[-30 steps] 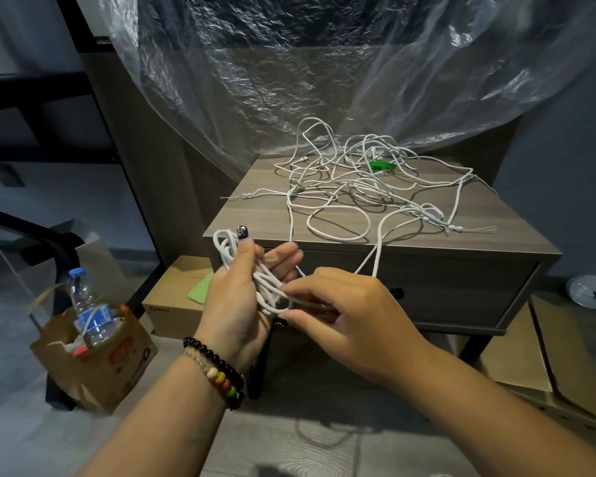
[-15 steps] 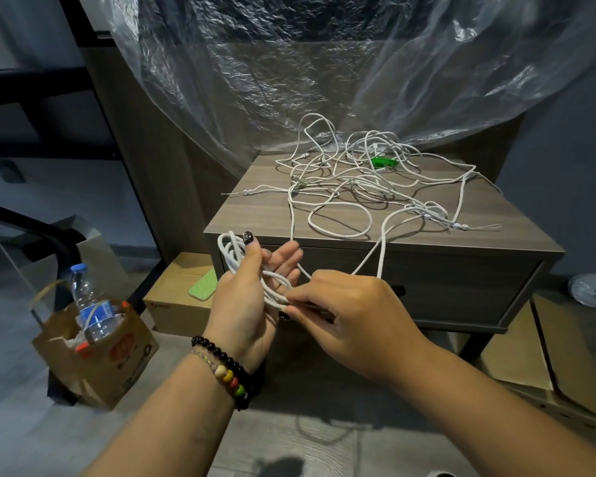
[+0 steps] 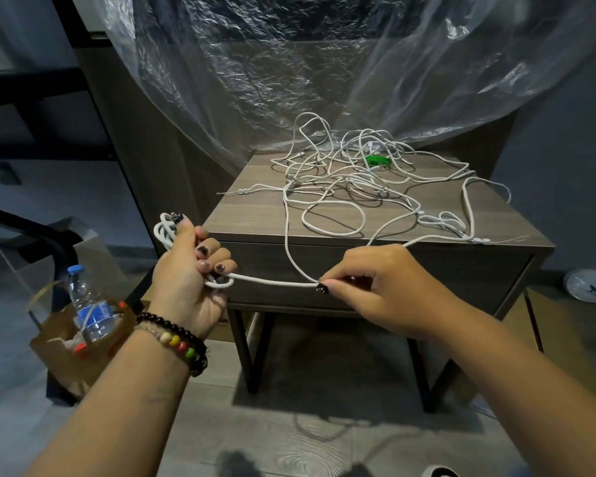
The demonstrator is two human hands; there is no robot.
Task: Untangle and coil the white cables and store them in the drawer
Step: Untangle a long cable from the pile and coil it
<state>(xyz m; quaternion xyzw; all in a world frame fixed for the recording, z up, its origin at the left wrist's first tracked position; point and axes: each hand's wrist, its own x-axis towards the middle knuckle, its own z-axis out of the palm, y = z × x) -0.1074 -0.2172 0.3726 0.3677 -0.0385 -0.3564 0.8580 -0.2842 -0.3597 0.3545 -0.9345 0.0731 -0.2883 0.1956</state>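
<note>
Our left hand clamps the coiled loops, our right hand pinches the white cable stretched sideways between them; the tangle lies ahead on the tabletop, nearer our right.

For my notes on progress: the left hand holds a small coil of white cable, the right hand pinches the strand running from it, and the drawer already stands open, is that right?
Not quite: the drawer is shut, its front flush under the nightstand top, as the head view shows. The rest holds: the left hand grips a small coil of white cable, and the right hand pinches the strand running from it.
</note>
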